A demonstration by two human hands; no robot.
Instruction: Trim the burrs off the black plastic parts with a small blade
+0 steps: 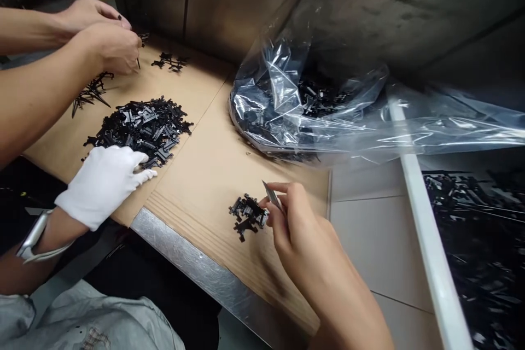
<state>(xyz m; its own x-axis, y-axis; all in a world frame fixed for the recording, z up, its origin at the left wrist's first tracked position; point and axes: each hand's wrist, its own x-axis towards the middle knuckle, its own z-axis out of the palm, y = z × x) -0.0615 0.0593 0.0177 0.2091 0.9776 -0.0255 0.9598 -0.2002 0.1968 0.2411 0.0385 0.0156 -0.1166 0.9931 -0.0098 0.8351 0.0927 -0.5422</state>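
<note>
My left hand [102,183], in a white glove, rests at the near edge of a heap of small black plastic parts [141,126]. Its thumb and forefinger are apart with nothing visible between them; the other fingers are partly hidden. My bare right hand [297,224] is closed on a thin, pointed metal blade [271,194], tip up and to the left. Just left of those fingertips lies a small cluster of black plastic parts [247,216] on the cardboard [205,175]; whether the fingers also touch a part is unclear.
A co-worker's two hands [109,38] work at the upper left, near more black pieces [170,61]. A clear plastic bag [283,115] of black parts stands at the back. To the right, a white-rimmed bin [426,240] holds many parts. A metal edge [197,262] runs along the front.
</note>
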